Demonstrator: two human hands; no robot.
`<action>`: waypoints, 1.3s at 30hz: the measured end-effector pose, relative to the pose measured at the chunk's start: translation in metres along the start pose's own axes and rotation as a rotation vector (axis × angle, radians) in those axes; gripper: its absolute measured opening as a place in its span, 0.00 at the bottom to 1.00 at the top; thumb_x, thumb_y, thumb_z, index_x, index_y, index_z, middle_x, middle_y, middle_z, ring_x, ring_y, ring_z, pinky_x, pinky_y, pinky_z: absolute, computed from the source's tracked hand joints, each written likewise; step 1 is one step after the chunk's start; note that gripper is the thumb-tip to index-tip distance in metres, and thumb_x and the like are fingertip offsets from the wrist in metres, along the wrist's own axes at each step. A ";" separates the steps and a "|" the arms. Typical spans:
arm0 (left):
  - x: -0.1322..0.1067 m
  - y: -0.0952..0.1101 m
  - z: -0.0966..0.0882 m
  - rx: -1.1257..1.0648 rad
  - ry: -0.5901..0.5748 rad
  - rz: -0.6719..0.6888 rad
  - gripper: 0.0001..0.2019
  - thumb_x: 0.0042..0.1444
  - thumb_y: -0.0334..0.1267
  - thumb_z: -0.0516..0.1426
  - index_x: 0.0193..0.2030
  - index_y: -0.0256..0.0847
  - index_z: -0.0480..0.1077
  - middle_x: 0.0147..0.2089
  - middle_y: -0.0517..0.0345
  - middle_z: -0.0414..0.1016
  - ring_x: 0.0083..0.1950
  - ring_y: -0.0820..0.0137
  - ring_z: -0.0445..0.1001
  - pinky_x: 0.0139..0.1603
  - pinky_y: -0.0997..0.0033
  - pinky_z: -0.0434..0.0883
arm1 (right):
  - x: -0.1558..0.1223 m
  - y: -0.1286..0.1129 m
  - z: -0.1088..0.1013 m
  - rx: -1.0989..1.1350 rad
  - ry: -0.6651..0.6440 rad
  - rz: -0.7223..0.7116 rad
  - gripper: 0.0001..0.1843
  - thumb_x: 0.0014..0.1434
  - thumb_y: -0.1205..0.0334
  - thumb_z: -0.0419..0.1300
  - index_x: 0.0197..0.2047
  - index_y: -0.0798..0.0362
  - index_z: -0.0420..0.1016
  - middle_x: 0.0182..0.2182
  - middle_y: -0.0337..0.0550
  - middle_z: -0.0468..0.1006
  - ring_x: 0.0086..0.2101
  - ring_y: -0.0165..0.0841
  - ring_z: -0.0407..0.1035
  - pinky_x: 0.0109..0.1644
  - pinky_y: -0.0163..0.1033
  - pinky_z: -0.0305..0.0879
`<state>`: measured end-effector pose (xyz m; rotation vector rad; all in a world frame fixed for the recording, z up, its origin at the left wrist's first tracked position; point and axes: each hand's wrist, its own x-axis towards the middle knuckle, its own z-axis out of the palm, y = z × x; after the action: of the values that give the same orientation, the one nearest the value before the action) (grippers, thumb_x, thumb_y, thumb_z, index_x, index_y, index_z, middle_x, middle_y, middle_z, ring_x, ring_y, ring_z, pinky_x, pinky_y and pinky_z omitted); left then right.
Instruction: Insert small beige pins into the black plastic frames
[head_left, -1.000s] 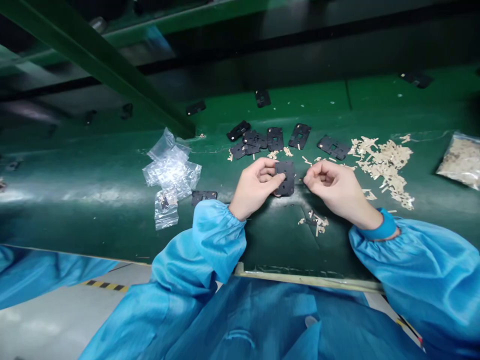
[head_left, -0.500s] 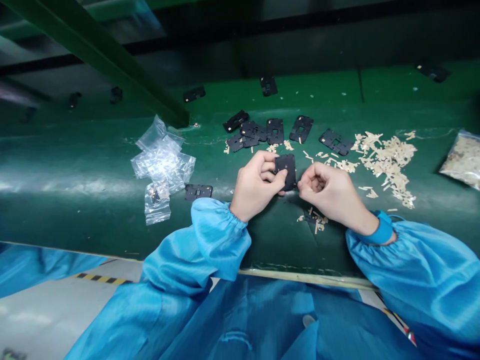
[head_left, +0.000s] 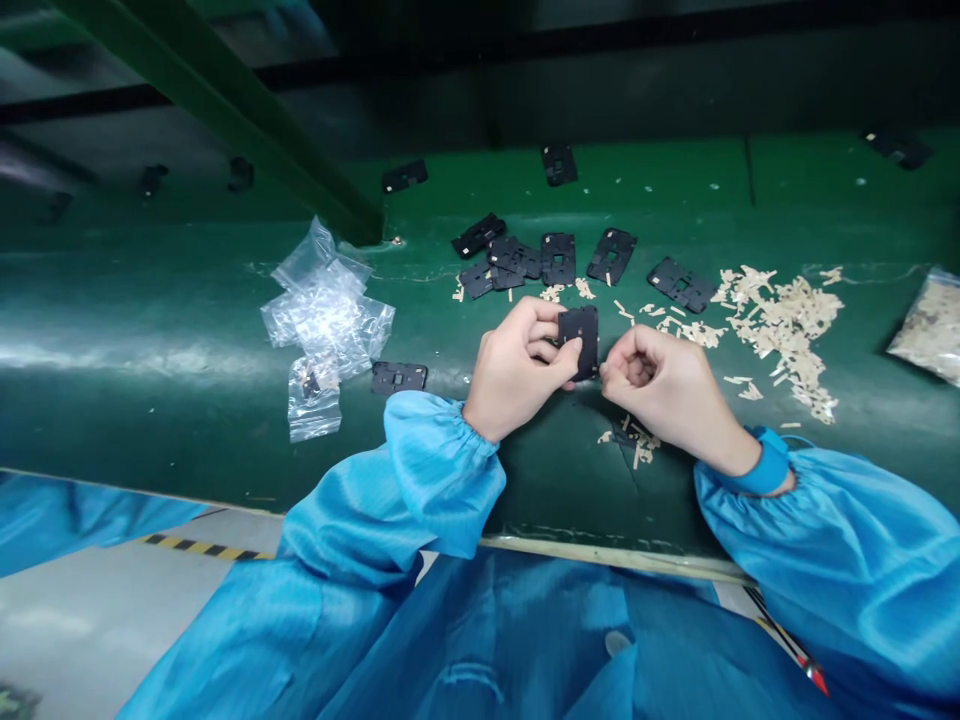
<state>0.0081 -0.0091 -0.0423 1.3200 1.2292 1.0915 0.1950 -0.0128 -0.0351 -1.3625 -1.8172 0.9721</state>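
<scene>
Two hands working mid-frame over green belt [head_left: 187, 430]: left hand [head_left: 514, 370] pinching black plate [head_left: 579, 340] between thumb and fingers, right hand [head_left: 664, 400] curled just beside it, grip on plate hard to tell. More plates [head_left: 559, 258] upper centre, beige scraps [head_left: 780, 330] right.

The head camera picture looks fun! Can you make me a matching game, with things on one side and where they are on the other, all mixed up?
Things:
1. Black plate
2. Clear plastic bags
3. Pale scraps
4. Bag of pale bits

Places:
A. At the picture's right edge
B. Held in the left hand
C. Heaped right of the hands
D. Crumpled left of the hands

Pairs: 1-B, 2-D, 3-C, 4-A
</scene>
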 end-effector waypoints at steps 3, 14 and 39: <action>0.000 0.000 0.000 0.005 0.004 0.000 0.12 0.56 0.32 0.62 0.46 0.41 0.67 0.38 0.62 0.81 0.26 0.78 0.78 0.24 0.83 0.75 | -0.001 0.000 -0.001 0.012 -0.012 0.000 0.05 0.52 0.69 0.63 0.28 0.52 0.70 0.20 0.34 0.70 0.22 0.26 0.60 0.26 0.34 0.56; -0.001 0.003 0.000 0.000 0.009 -0.012 0.12 0.56 0.33 0.63 0.45 0.42 0.67 0.37 0.62 0.81 0.26 0.78 0.78 0.24 0.82 0.76 | -0.001 -0.002 -0.002 0.048 -0.046 0.060 0.05 0.54 0.68 0.63 0.28 0.51 0.71 0.20 0.35 0.70 0.22 0.27 0.60 0.25 0.34 0.56; 0.001 0.009 0.000 -0.134 -0.014 -0.057 0.14 0.54 0.35 0.66 0.44 0.42 0.67 0.36 0.62 0.80 0.25 0.77 0.77 0.24 0.79 0.78 | 0.001 -0.003 -0.007 0.178 -0.102 0.142 0.07 0.57 0.63 0.65 0.30 0.52 0.72 0.19 0.33 0.67 0.20 0.25 0.57 0.22 0.33 0.52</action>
<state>0.0088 -0.0084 -0.0337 1.1820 1.1559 1.1030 0.1988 -0.0111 -0.0288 -1.3662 -1.6789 1.2677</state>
